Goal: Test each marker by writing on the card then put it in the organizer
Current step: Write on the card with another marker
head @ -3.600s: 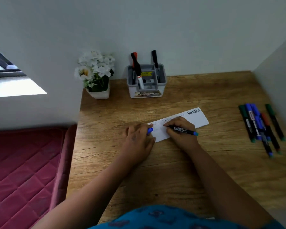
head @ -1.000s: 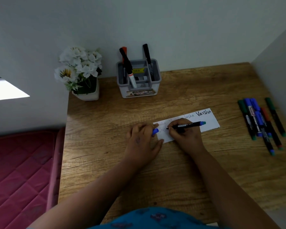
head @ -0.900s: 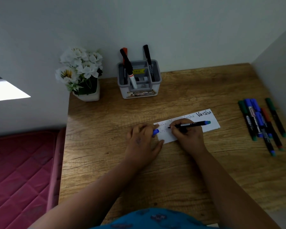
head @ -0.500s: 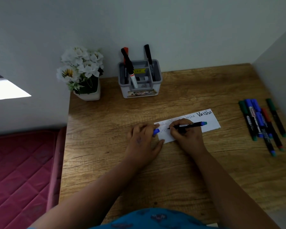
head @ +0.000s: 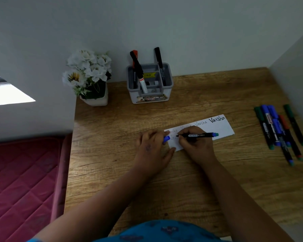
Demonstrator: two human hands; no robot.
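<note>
A white card (head: 219, 127) with handwritten words lies on the wooden desk (head: 182, 180). My right hand (head: 196, 145) grips a black marker with a blue end (head: 199, 135), its tip touching the card's left part. My left hand (head: 151, 151) presses the card's left edge flat and holds a blue cap (head: 166, 139) between its fingers. The grey organizer (head: 150, 88) stands at the back with three markers upright in it. Several loose markers (head: 278, 130) lie at the desk's right side.
A white pot of white flowers (head: 91, 79) stands left of the organizer at the desk's back corner. Walls close the desk at the back and on the right. A red quilted mattress (head: 21, 186) lies below the desk's left edge.
The marker tip has crept slightly along the card as my right hand writes. My left hand has stayed on the card with the cap. The camera view shifted a little.
</note>
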